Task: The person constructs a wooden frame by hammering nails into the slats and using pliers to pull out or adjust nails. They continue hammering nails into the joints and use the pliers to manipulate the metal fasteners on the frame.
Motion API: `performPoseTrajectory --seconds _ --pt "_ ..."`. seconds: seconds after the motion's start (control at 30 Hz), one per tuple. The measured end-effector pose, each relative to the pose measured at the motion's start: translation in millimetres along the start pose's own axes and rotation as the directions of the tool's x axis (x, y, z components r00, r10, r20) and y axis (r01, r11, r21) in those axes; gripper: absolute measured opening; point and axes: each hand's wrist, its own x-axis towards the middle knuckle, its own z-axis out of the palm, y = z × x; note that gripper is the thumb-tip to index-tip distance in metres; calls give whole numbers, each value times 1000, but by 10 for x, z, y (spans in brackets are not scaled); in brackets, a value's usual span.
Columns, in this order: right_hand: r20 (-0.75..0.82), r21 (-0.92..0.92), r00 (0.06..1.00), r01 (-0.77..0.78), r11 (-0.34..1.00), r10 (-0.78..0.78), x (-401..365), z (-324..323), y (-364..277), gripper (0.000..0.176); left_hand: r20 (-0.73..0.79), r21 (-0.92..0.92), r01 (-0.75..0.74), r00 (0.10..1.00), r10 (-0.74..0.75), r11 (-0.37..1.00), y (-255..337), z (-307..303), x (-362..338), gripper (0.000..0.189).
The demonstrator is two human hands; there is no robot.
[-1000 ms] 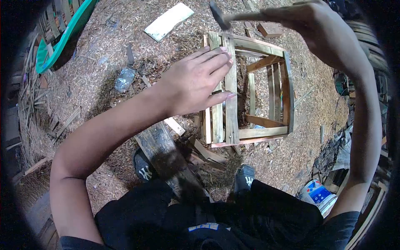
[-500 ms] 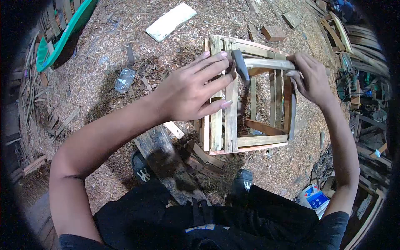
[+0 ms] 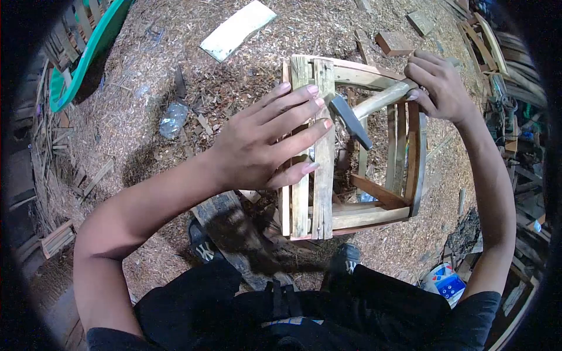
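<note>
My right hand (image 3: 438,85) grips the wooden handle of a hammer (image 3: 383,98). Its dark metal head points left and down, over the open side of a wooden slatted crate (image 3: 372,219). Across the crate's left side runs a pale wooden slat (image 3: 324,193). My left hand (image 3: 263,137) lies flat over this side, fingers stretched out and slightly apart, with the tips at the slat beside the hammer head. Whether a nail sits under those fingers I cannot see.
Wood shavings cover the ground. A dark plank (image 3: 234,234) lies between my feet, and a white board (image 3: 237,30) lies farther ahead. Wood blocks (image 3: 393,43) are beyond the crate. A plastic bag (image 3: 174,120) is at left, a white-and-blue bucket (image 3: 445,284) at lower right.
The crate appears lower and tilted a little differently. The hammer now slants, its head lower and farther right, with my right hand slightly higher at the handle. My left hand has shifted slightly down.
</note>
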Motion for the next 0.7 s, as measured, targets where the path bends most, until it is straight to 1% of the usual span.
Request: performPoseTrajectory --seconds 0.03,0.1,0.13,0.2,0.23,0.3,0.33,0.43,0.5,0.53,0.6,0.63,0.7 --pt "1 4 1000 -2 1000 2 3 47 18 38 3 -4 1 1000 -1 1000 -8 4 -2 52" --pt "-82 -57 987 -141 988 136 11 129 34 39 -36 -25 -11 999 10 1000 -30 17 6 50" --pt "-80 -56 987 -144 988 140 22 115 36 39 -36 -29 -12 999 11 1000 -27 18 14 50" --pt "-63 -45 996 -60 997 57 67 64 34 40 -29 -30 3 1000 -4 1000 -10 -2 19 50" --pt "-63 -43 996 -61 997 58 70 77 54 40 -28 -31 3 1000 -4 1000 -11 -8 20 50" --pt "-141 -76 985 86 993 -96 66 104 117 40 -32 -28 7 999 -8 1000 -8 -9 20 50" --pt "-138 -75 986 86 993 -96 53 99 135 40 -34 -30 7 999 -8 1000 -5 -8 19 50" --pt "-111 -80 991 64 995 -72 40 80 181 40 -27 -33 10 1000 -11 999 -18 -17 17 49" --pt "-66 -61 998 15 998 -19 20 105 176 39 -29 -45 15 999 -17 999 -14 -5 10 50" --pt "-63 -61 998 13 998 -17 10 113 168 39 -30 -48 14 999 -16 999 -11 1 11 50" --pt "-132 -97 989 -83 992 70 5 118 151 35 -27 -46 18 999 -19 999 -11 -4 10 49" --pt "-134 -99 989 -82 992 69 -3 99 137 35 -27 -44 18 999 -19 999 -12 -7 11 49" --pt "-151 -54 984 -105 993 95 -65 25 26 29 -17 -30 21 1000 -22 999 1 -8 12 50"
